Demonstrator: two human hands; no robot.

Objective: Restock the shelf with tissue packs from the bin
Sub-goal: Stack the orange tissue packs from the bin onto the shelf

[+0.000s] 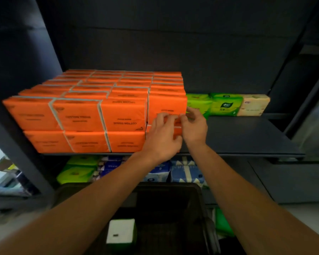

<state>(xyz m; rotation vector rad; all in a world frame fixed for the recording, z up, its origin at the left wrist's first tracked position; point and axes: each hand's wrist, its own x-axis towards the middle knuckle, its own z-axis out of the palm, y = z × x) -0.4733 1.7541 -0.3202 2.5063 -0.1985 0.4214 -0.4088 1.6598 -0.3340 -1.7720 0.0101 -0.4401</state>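
Note:
Orange tissue packs (77, 116) fill the left half of the dark shelf (243, 137) in stacked rows. At the right end of the stack, the front orange pack (167, 105) has both hands on its face. My left hand (162, 137) has its fingers curled on the pack's front. My right hand (193, 127) touches it from the right, fingertips at its edge. The lower pack in that column is mostly hidden behind my hands. Below me stands the dark bin (197, 196), with one white and green pack (121, 233) inside.
Green packs (225, 104) and a beige pack (253, 105) line the back right of the shelf. The shelf below holds green packs (75, 172) and blue packs (187, 172). A dark upright (17, 137) bounds the shelf at left.

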